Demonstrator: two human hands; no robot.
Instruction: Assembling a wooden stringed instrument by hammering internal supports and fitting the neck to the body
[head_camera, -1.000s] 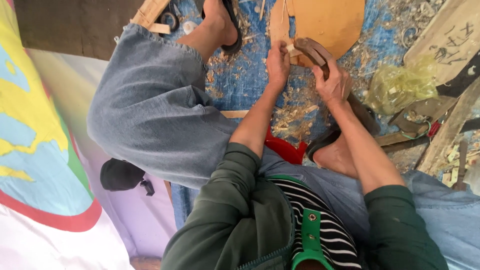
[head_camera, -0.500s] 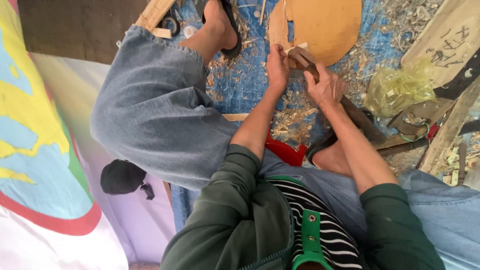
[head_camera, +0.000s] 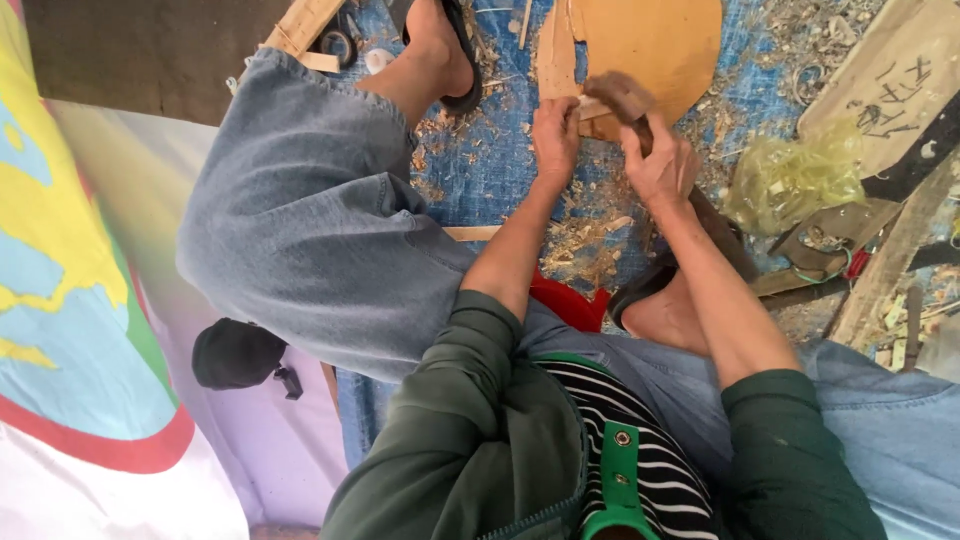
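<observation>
My left hand (head_camera: 555, 135) grips a small pale piece of wood (head_camera: 592, 107) and holds it against a round tan wooden board (head_camera: 660, 40) on the blue tarp (head_camera: 500, 170). Just to its right, my right hand (head_camera: 662, 168) is closed around a dark brown wooden-handled tool (head_camera: 618, 93). The tool's head is blurred and sits over the pale piece. Both hands are close together above a heap of wood shavings (head_camera: 585, 235).
My knees in blue jeans (head_camera: 300, 220) flank the work, with a sandalled foot (head_camera: 445, 50) at the top. A crumpled yellow plastic bag (head_camera: 795, 175), planks (head_camera: 890, 80) and scrap wood lie at the right. A colourful cloth (head_camera: 80, 300) and a black cap (head_camera: 235, 352) are at the left.
My right hand has moved the tool up and left across the pale piece. My left hand has kept its grip in nearly the same place.
</observation>
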